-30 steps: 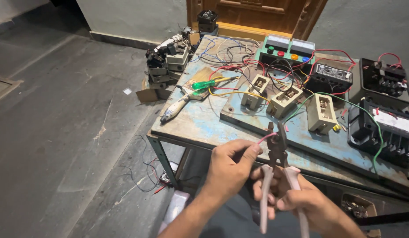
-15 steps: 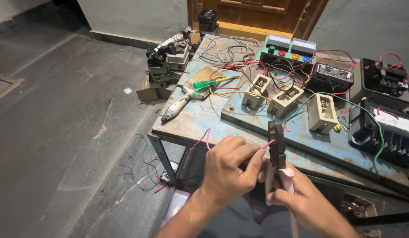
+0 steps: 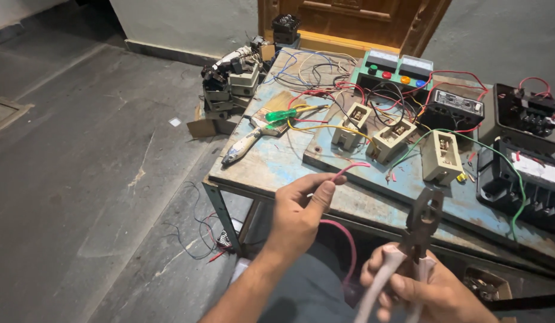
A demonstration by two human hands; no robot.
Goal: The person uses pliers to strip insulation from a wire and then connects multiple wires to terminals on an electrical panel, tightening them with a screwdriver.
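My left hand pinches a pink wire between thumb and fingers; its free end points up and right, and the rest loops down below the hand. My right hand grips a pair of pliers by their pale handles, with the dark jaws pointing up, apart from the wire. Both hands are in front of the near edge of a worn blue table.
On the table lie a green-handled screwdriver, a paintbrush, three beige switch blocks on a board, a green panel with coloured buttons, black electrical units and tangled wires. Stacked parts sit at the far left corner. Loose wires lie on the concrete floor.
The pliers have come away from the wire and moved right and down. My left hand still holds the pink wire, now free of the jaws.
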